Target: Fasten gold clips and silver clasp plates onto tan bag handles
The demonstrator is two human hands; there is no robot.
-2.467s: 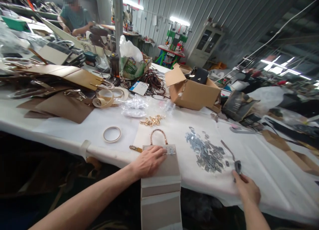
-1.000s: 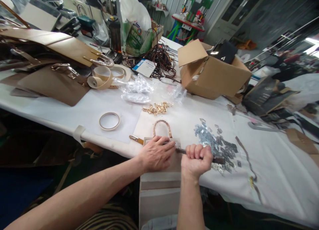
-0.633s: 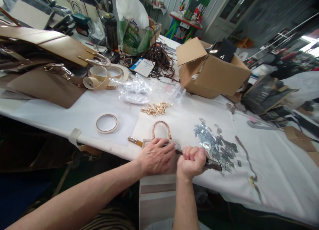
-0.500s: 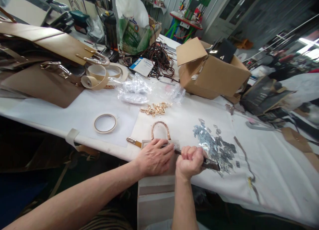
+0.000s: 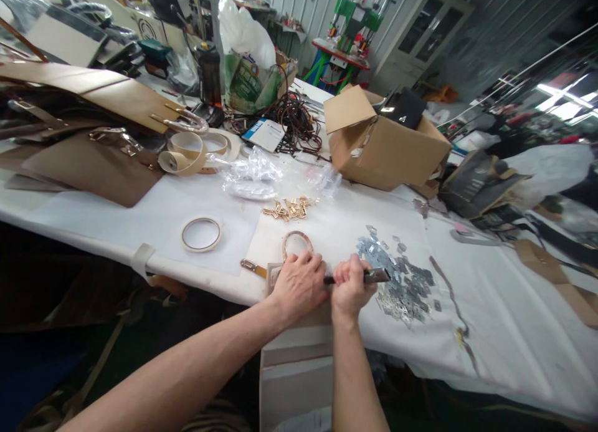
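A small light-coloured handbag [image 5: 272, 276] with an arched handle [image 5: 298, 235] lies at the table's front edge. My left hand [image 5: 299, 283] rests over it, fingers bent down onto its upper part and covering much of it. Close beside, my right hand [image 5: 351, 288] is closed in a fist around a dark bar-like tool [image 5: 377, 275]. One end of that tool sticks out to the right; the other reaches toward my left fingertips, where its tip is hidden. A tan strap with a metal fitting [image 5: 252, 267] extends left of the bag.
Small grey metal plates [image 5: 406, 282] are scattered right of my hands. Gold-coloured buckles [image 5: 287, 209] and clear plastic bags [image 5: 255, 173] lie beyond the handbag. A tape roll [image 5: 200, 235] is at left. Farther back stand a cardboard box [image 5: 390, 148] and brown bag pieces [image 5: 93, 167].
The tool's outer end has swung up and now points nearly level to the right. My left fingers are more bent, covering more of the handle's base. The camera view has shifted slightly.
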